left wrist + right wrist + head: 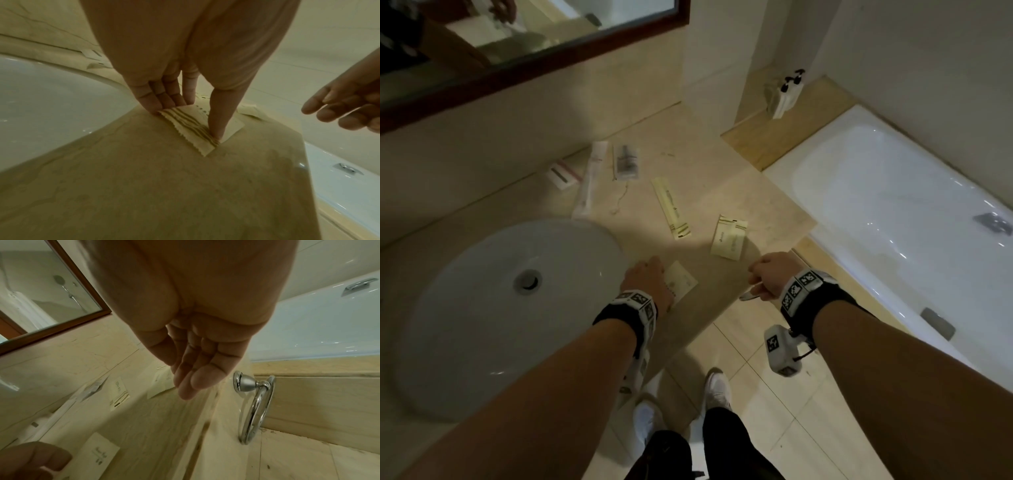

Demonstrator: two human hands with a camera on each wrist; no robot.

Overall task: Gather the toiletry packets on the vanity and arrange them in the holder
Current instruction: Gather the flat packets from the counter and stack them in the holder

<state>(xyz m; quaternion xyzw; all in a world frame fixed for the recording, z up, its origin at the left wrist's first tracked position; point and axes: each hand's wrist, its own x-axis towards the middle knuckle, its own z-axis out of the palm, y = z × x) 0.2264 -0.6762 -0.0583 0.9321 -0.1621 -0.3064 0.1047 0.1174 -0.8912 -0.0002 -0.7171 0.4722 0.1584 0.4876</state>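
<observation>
My left hand (650,272) is at the vanity's front edge beside the sink, on a cream striped packet (683,279). In the left wrist view its fingers (156,104) meet the packet's (191,120) far edge and the thumb presses on the stripes, pinching it against the counter. My right hand (758,270) hovers over the vanity's right front corner with loosely bent fingers (191,381), holding nothing. Two overlapping cream packets (729,238) lie just beyond it. A long yellow packet (671,212), a clear packet (625,162), a long white packet (590,178) and a small white packet (561,174) lie farther back. No holder shows.
A white oval sink (465,308) fills the vanity's left. A chrome towel ring (255,405) hangs on the vanity's right side below my right hand. A white bathtub (893,212) runs along the right, with pump bottles (787,92) on its ledge. A framed mirror (534,51) is behind.
</observation>
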